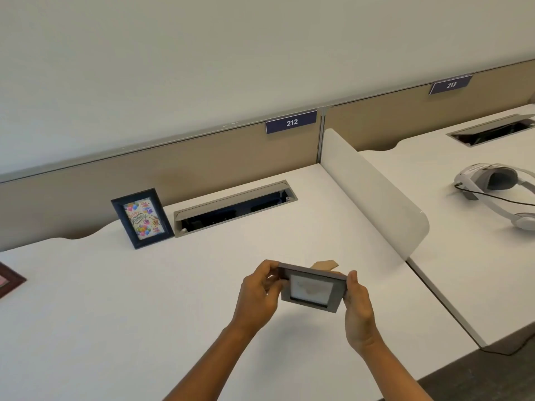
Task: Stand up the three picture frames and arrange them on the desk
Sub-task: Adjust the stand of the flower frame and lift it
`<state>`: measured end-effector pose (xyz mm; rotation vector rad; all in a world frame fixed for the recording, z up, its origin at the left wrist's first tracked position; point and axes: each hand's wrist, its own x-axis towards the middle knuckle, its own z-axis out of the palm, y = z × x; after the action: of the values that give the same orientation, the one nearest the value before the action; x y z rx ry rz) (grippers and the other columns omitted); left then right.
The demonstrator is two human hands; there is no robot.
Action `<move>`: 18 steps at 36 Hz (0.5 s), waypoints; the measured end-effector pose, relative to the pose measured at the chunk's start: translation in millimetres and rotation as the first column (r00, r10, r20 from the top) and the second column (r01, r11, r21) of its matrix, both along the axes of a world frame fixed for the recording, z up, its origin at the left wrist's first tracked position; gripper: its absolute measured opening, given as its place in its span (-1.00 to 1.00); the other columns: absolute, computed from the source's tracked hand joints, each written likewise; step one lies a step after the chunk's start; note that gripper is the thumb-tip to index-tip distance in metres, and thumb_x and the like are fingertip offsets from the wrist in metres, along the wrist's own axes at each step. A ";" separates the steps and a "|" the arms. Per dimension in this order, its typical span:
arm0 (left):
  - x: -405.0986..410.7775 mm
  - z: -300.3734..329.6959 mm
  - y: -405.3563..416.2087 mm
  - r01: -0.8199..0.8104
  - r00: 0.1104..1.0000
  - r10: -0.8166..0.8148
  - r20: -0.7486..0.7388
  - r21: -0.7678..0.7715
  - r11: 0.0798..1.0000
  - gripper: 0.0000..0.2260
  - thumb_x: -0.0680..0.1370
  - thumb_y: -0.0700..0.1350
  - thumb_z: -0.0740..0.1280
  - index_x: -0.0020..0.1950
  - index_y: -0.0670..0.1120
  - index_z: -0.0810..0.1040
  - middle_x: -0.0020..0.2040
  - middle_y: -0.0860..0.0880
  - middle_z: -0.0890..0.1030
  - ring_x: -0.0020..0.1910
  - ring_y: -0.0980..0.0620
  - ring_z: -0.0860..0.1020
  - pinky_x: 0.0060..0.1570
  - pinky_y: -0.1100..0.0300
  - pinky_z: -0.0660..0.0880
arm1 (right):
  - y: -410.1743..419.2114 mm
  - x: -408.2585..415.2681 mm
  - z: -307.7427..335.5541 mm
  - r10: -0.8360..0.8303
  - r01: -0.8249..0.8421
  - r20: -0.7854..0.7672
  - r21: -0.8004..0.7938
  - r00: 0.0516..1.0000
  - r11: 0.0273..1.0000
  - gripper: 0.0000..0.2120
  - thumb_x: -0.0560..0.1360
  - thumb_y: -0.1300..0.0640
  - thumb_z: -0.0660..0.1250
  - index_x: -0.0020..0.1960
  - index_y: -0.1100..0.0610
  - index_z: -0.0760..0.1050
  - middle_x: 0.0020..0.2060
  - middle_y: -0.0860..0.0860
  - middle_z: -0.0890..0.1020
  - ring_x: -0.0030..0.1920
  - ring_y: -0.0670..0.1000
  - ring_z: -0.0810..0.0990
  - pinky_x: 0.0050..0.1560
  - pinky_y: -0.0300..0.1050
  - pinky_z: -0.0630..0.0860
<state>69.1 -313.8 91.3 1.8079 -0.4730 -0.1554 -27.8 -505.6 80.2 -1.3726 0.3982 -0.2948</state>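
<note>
The small grey wooden picture frame (313,289) is held in the air over the white desk (144,314), near its right edge and closer to the front than the back. The left hand (257,293) grips its left end with fingers curled around the edge, and the right hand (357,302) clamps its right end between thumb and fingers.

The frame's long axis runs left to right, dipping slightly toward the right. Its glass faces up and toward the person, its top edge tipped away. A brown cardboard easel leg (324,265) sticks out from behind the top edge, already swung open.

To stand it well, I would tip the top edge up until the face is nearly vertical, set the bottom edge down first, then let the leg's tip meet the desk before easing either grip.

The dark blue frame with a birthday card (142,218) already stands near the back edge. A reddish-brown frame (10,280) shows at the left edge; it seems to lie flat.
</note>
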 end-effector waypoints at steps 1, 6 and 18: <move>1.7 1.5 0.2 0.002 1.000 -0.001 -0.014 0.006 1.000 -0.73 0.61 -0.33 0.38 0.17 0.01 0.60 0.06 0.08 0.72 0.11 0.00 0.71 0.09 0.17 0.66 | 0.9 2.4 0.9 0.006 -0.006 -0.013 0.003 1.000 1.000 -0.26 0.62 -0.52 0.11 0.24 0.05 0.73 0.13 0.03 0.79 0.19 -0.02 0.74 0.10 -0.34 0.62; 8.6 4.9 -4.4 -0.001 0.996 0.008 -0.093 0.075 0.997 -0.73 0.62 -0.25 0.42 0.27 0.01 0.58 0.11 0.18 0.71 0.16 0.21 0.67 0.09 0.23 0.68 | 3.5 16.3 5.5 -0.007 0.018 -0.137 0.078 0.991 0.997 -0.19 0.43 -0.69 0.12 0.08 -0.08 0.77 0.03 0.02 0.82 0.02 -0.06 0.79 -0.17 -0.34 0.68; 36.7 5.0 -33.3 -0.008 0.986 0.035 -0.164 0.161 0.987 -0.72 0.62 -0.23 0.43 0.32 -0.06 0.58 0.19 0.01 0.71 0.19 0.02 0.67 0.17 0.08 0.67 | -24.4 49.0 4.5 -0.064 0.123 -0.268 0.206 0.961 0.971 -0.33 0.46 -0.62 0.18 -0.07 -0.12 0.79 -0.09 -0.02 0.84 -0.18 -0.09 0.81 -0.41 -0.32 0.65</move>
<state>105.8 -347.1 96.3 1.9369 -0.3297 -0.3343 21.3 -530.0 84.7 -1.1765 0.6959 -0.1424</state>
